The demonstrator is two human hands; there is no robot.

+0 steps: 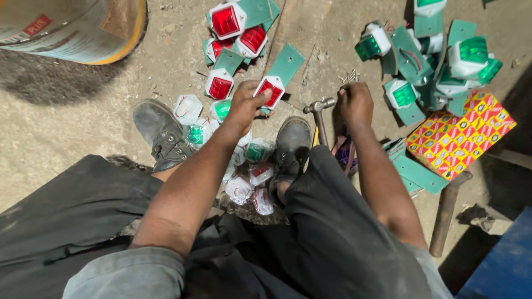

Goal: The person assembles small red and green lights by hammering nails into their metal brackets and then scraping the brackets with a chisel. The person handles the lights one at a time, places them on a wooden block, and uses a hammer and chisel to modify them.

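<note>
The dusty concrete floor carries all the work items, with the person seated on it in dark grey trousers and worn black leather shoes, the left shoe and the right shoe set apart. A large round drum with a yellow rim stands at the upper left. A rectangular cardboard box with a red, yellow and green pattern lies at the right, just beside a heap of green-lensed lamp units on green metal plates. A smaller group of red-lensed lamp units on green metal plates lies at top centre. Between the shoes sits a pile of clear plastic lamp housings with red and green inserts. A steel hammer with a wooden handle lies by the right shoe, head pointing away from the person. The left hand reaches forward and its fingers are curled closed over one red-lensed lamp unit with a white body on a green plate, which rests on the floor just ahead of the right shoe. The right hand is closed into a loose fist beside the hammer head; what it grips cannot be determined. A small cluster of steel nails lies just beyond that hand.
</note>
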